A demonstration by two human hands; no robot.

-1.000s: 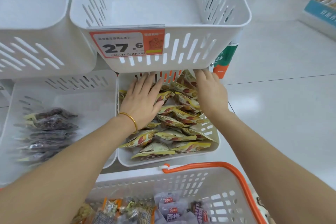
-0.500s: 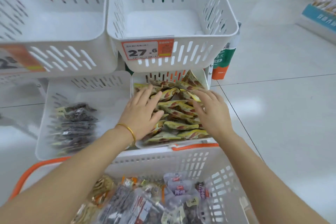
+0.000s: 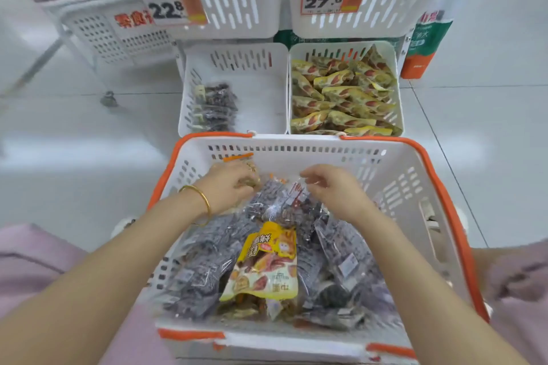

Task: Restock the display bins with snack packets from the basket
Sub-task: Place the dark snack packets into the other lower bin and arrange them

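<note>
The white basket with an orange rim [image 3: 444,195] sits in front of me, full of dark clear snack packets [image 3: 207,275] with one yellow packet [image 3: 267,264] on top. My left hand [image 3: 228,187] is at the basket's far left and grips a small brownish packet with an orange strip [image 3: 250,175]. At the far middle, my right hand [image 3: 338,192] has its fingers curled, pinching the top of a dark clear packet [image 3: 284,201]. Beyond the basket, the lower right bin [image 3: 398,89] is full of yellow packets [image 3: 341,98]. The lower left bin [image 3: 261,104] holds a few dark packets [image 3: 215,107].
Two white upper bins with price tags 22.8 [image 3: 169,7] and 27.6 [image 3: 324,0] stand above the lower ones. A green and orange carton [image 3: 427,41] is at the right. A white perforated rack on a caster [image 3: 118,38] stands at the left on the pale tiled floor.
Both hands have left the yellow-packet bin and come back into the basket, where they now hold packets. The view has pulled back and down over the basket.
</note>
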